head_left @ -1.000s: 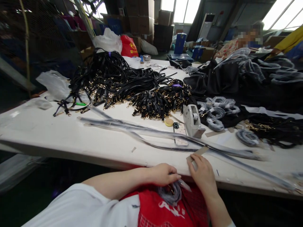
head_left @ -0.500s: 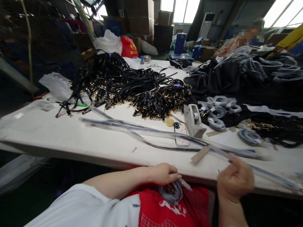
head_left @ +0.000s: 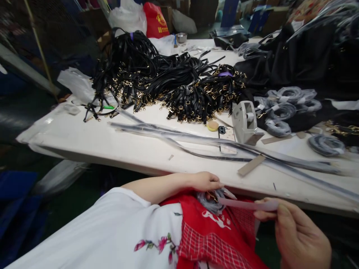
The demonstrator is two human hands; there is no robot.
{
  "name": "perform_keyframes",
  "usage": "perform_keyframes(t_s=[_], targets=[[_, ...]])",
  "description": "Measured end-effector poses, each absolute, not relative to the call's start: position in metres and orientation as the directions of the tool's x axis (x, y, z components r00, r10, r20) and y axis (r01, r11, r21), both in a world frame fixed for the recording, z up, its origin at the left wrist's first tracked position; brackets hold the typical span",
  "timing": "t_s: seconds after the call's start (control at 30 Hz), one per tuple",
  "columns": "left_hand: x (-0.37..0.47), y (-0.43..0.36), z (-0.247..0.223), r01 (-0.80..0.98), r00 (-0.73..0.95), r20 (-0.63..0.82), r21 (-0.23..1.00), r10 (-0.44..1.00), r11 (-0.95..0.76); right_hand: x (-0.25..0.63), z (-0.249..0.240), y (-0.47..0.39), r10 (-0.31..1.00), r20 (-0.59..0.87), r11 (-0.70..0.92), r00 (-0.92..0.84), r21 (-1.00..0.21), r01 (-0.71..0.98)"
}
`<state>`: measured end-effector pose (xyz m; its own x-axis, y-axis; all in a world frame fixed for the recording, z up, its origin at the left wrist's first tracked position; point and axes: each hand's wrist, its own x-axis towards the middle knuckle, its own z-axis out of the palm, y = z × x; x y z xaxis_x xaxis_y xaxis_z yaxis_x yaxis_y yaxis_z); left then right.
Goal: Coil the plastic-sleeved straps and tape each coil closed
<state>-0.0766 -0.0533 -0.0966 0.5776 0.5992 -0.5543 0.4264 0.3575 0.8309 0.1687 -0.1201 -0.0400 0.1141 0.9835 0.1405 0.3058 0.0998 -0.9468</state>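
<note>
My left hand [head_left: 206, 182] is closed on a coiled strap [head_left: 210, 204] wrapped in clear plastic, held in front of the red apron. A bit of gold hardware shows in the coil. My right hand [head_left: 301, 229] pinches one end of a pale translucent strip that looks like tape [head_left: 244, 204]. The strip stretches level toward the coil, and its far end reaches the coil's right side; whether it is stuck there I cannot tell. Beyond my hands, long plastic-sleeved straps [head_left: 179, 136] lie across the white table [head_left: 92, 144].
A tape dispenser [head_left: 244, 121], a phone [head_left: 227, 144] and a yellow tape roll [head_left: 212, 126] stand mid-table. Black straps with gold buckles [head_left: 186, 102] are heaped behind. Wrapped coils [head_left: 283, 111] and black bags [head_left: 300, 61] lie to the right. A grey-brown strip [head_left: 251, 165] rests near the front edge.
My right hand has come down from above the table edge, bringing the translucent strip beside the coil. My left hand still holds the coil. The view has tilted downward.
</note>
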Motion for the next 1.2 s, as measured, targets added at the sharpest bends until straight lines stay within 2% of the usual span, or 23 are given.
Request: perform_keyframes(t_s=[0.13, 0.2, 0.33, 0.47, 0.57, 0.73, 0.9, 0.97, 1.07, 1.2], targets=[[-0.077, -0.052, -0.094, 0.438, 0.581, -0.579, 0.815, 0.572, 0.38, 0.166, -0.057, -0.127, 0.981, 0.191, 0.146, 0.032, -0.838, 0.525], [-0.076, -0.051, -0.091, 0.492, 0.576, -0.566, 0.816, 0.59, 0.303, 0.167, -0.061, -0.133, 0.965, 0.26, 0.213, -0.015, -0.757, 0.618], [-0.073, -0.048, -0.084, 0.581, 0.56, -0.506, 0.805, 0.655, 0.125, 0.167, -0.063, -0.141, 0.939, 0.333, 0.296, -0.084, -0.657, 0.693], [-0.069, -0.048, -0.078, 0.596, 0.556, -0.507, 0.795, 0.659, 0.108, 0.168, -0.057, -0.137, 0.896, 0.387, 0.412, -0.219, -0.537, 0.736], [-0.067, -0.05, -0.077, 0.608, 0.549, -0.513, 0.787, 0.66, 0.106, 0.169, -0.05, -0.132, 0.879, 0.373, 0.457, -0.297, -0.481, 0.749], [-0.067, -0.052, -0.083, 0.566, 0.551, -0.578, 0.789, 0.601, 0.239, 0.171, -0.052, -0.135, 0.869, 0.272, 0.495, -0.414, -0.523, 0.694], [-0.068, -0.051, -0.09, 0.516, 0.582, -0.607, 0.79, 0.542, 0.33, 0.163, -0.071, -0.145, 0.724, 0.499, 0.678, -0.477, -0.387, 0.624], [-0.069, -0.051, -0.09, 0.499, 0.593, -0.607, 0.793, 0.53, 0.35, 0.156, -0.076, -0.144, 0.685, 0.531, 0.714, -0.499, -0.354, 0.603], [-0.071, -0.053, -0.084, 0.446, 0.591, -0.567, 0.822, 0.574, 0.353, 0.145, -0.079, -0.136, 0.709, 0.511, 0.693, -0.485, -0.379, 0.613], [-0.068, -0.061, -0.071, 0.373, 0.637, -0.471, 0.881, 0.611, 0.291, 0.136, -0.08, -0.117, 0.845, 0.437, 0.483, -0.309, -0.376, 0.791]])
